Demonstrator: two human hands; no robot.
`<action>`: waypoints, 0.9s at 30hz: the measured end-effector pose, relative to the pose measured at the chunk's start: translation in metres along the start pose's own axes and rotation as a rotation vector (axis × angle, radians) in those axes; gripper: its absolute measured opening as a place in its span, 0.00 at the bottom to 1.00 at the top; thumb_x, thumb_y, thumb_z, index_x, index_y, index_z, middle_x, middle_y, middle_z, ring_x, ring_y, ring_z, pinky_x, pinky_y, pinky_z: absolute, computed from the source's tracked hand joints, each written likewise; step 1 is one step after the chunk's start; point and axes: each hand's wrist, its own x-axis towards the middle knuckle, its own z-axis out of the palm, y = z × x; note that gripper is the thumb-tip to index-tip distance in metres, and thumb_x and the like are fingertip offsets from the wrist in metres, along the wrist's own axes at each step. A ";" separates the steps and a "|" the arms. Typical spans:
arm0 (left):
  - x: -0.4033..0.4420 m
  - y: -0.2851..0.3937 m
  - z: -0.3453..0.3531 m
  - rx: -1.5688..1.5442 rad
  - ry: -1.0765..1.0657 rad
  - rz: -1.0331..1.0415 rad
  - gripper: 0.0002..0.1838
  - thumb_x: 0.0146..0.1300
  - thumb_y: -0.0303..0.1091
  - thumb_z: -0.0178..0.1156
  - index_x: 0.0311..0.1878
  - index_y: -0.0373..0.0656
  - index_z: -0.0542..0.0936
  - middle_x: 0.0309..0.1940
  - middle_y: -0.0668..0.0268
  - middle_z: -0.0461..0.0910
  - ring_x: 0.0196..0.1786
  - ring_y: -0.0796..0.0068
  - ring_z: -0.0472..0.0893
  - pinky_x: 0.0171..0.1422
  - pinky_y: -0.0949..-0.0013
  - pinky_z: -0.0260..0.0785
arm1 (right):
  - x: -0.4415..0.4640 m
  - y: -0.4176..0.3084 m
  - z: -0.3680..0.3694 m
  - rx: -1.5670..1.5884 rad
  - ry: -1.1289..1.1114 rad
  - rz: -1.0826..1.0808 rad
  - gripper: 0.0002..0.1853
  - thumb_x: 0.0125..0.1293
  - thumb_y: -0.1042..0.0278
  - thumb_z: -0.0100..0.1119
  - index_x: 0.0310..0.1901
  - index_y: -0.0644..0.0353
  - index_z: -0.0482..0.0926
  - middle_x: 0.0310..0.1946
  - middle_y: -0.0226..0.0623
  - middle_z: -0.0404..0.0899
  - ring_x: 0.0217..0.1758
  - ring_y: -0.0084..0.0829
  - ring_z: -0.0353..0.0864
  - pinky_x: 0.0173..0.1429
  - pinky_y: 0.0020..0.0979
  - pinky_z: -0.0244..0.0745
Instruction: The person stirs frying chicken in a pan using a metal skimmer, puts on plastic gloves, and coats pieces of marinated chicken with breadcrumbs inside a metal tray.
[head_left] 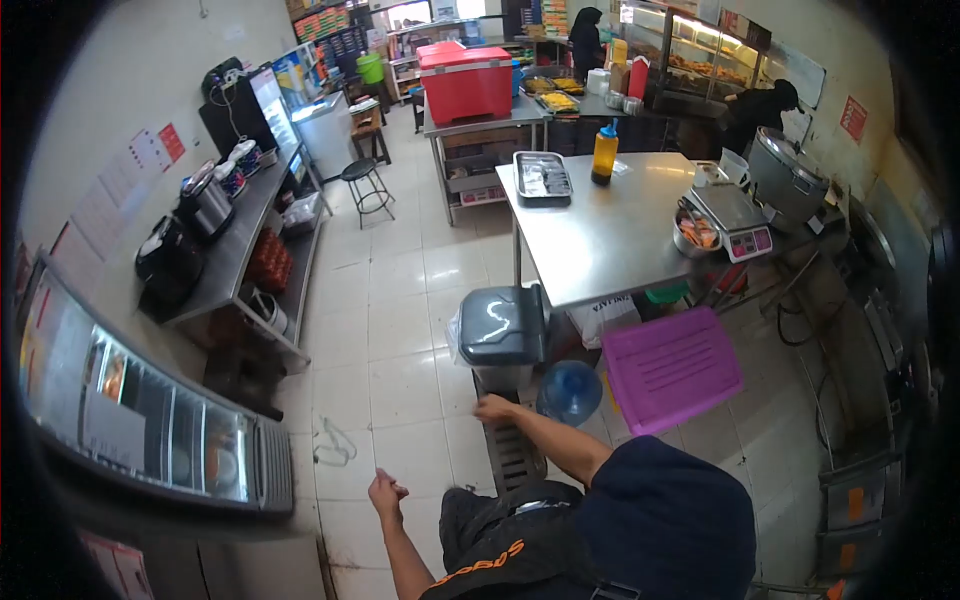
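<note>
My left hand (386, 491) hangs over the tiled floor, its fingers loosely bent and apart, with nothing visible in it. My right hand (495, 408) is held in front of my body with its fingers curled in. Nothing shows in that hand either. Just beyond it stands a bin with a dark grey lid (502, 327), and my hand appears apart from it. To the right of this hand are a blue water jug (570, 393) and a purple plastic lid (673, 368), both low beside the steel table (600, 245).
The table carries a metal tray (542, 177), a sauce bottle (604, 155), a bowl of food (696, 230) and a scale (738, 225). A glass-fronted fridge (150, 410) stands left, a stool (366, 180) ahead. Two people (586, 45) work at the back.
</note>
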 end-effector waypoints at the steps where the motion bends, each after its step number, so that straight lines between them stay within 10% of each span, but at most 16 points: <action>1: 0.024 0.003 -0.005 0.000 -0.013 0.000 0.07 0.59 0.33 0.59 0.33 0.39 0.73 0.21 0.67 0.73 0.18 0.79 0.72 0.20 0.77 0.67 | 0.033 -0.056 -0.031 -0.005 0.008 0.009 0.13 0.55 0.64 0.54 0.40 0.59 0.78 0.34 0.41 0.78 0.30 0.38 0.78 0.35 0.35 0.74; 2: 0.051 0.011 -0.007 -0.035 -0.023 -0.026 0.07 0.58 0.30 0.58 0.36 0.38 0.73 0.22 0.66 0.74 0.20 0.78 0.73 0.21 0.76 0.68 | 0.056 -0.120 -0.076 0.649 0.076 0.446 0.14 0.59 0.61 0.53 0.41 0.62 0.76 0.33 0.38 0.78 0.32 0.30 0.78 0.34 0.29 0.73; 6: 0.164 0.045 -0.012 0.160 -0.002 0.231 0.10 0.55 0.24 0.58 0.40 0.36 0.71 0.25 0.64 0.75 0.23 0.75 0.75 0.23 0.75 0.71 | 0.157 -0.129 -0.108 0.591 0.060 0.431 0.17 0.59 0.58 0.53 0.43 0.63 0.75 0.33 0.34 0.78 0.30 0.25 0.77 0.31 0.26 0.73; 9: 0.222 0.128 -0.010 0.177 -0.061 0.081 0.09 0.54 0.25 0.61 0.38 0.38 0.73 0.25 0.67 0.75 0.22 0.77 0.74 0.26 0.74 0.72 | 0.190 -0.062 -0.090 0.253 -0.102 0.585 0.17 0.55 0.56 0.51 0.21 0.61 0.78 0.17 0.39 0.76 0.17 0.31 0.73 0.22 0.31 0.70; 12: 0.299 0.184 -0.005 0.182 -0.168 0.027 0.09 0.59 0.36 0.60 0.33 0.41 0.74 0.19 0.70 0.73 0.19 0.79 0.74 0.25 0.74 0.72 | 0.185 0.027 -0.045 -0.265 -0.329 0.693 0.11 0.59 0.63 0.51 0.39 0.57 0.78 0.40 0.45 0.78 0.42 0.36 0.79 0.48 0.38 0.72; 14: 0.350 0.220 0.003 0.193 -0.227 -0.002 0.17 0.63 0.46 0.53 0.30 0.40 0.73 0.14 0.70 0.69 0.18 0.78 0.74 0.22 0.74 0.70 | 0.178 0.083 0.001 0.508 0.048 1.187 0.13 0.54 0.57 0.53 0.25 0.59 0.78 0.24 0.42 0.78 0.26 0.35 0.76 0.31 0.39 0.69; 15: 0.374 0.236 0.009 0.122 -0.252 0.010 0.23 0.64 0.53 0.48 0.29 0.40 0.72 0.12 0.70 0.68 0.18 0.77 0.74 0.24 0.73 0.71 | 0.162 0.053 -0.029 0.886 -0.014 1.252 0.10 0.56 0.61 0.55 0.35 0.57 0.76 0.24 0.35 0.75 0.28 0.32 0.73 0.34 0.37 0.70; 20: 0.495 0.309 0.069 0.174 -0.371 0.014 0.13 0.63 0.41 0.54 0.31 0.40 0.73 0.20 0.67 0.73 0.25 0.77 0.76 0.28 0.73 0.72 | 0.155 0.079 -0.017 0.963 -0.025 1.499 0.12 0.62 0.56 0.51 0.36 0.55 0.78 0.31 0.34 0.79 0.29 0.28 0.76 0.35 0.32 0.72; 22: 0.555 0.334 0.098 0.224 -0.382 0.123 0.09 0.62 0.37 0.55 0.32 0.41 0.73 0.23 0.66 0.75 0.27 0.76 0.77 0.29 0.73 0.72 | 0.139 0.097 0.011 1.368 0.575 0.879 0.06 0.58 0.67 0.54 0.26 0.56 0.74 0.25 0.37 0.75 0.28 0.30 0.71 0.31 0.33 0.66; 25: 0.669 0.324 0.128 0.359 -0.301 0.154 0.12 0.59 0.40 0.57 0.38 0.40 0.74 0.26 0.64 0.77 0.26 0.74 0.76 0.29 0.73 0.72 | 0.199 0.098 -0.066 1.383 0.310 0.871 0.07 0.59 0.70 0.52 0.24 0.57 0.73 0.26 0.38 0.75 0.26 0.30 0.70 0.31 0.32 0.66; 27: 0.747 0.297 0.124 0.703 -0.291 -0.041 0.18 0.61 0.48 0.53 0.38 0.41 0.74 0.26 0.65 0.77 0.29 0.73 0.76 0.29 0.68 0.69 | 0.260 0.082 -0.139 1.013 0.280 0.195 0.07 0.58 0.67 0.54 0.27 0.60 0.75 0.28 0.37 0.76 0.27 0.30 0.73 0.29 0.32 0.66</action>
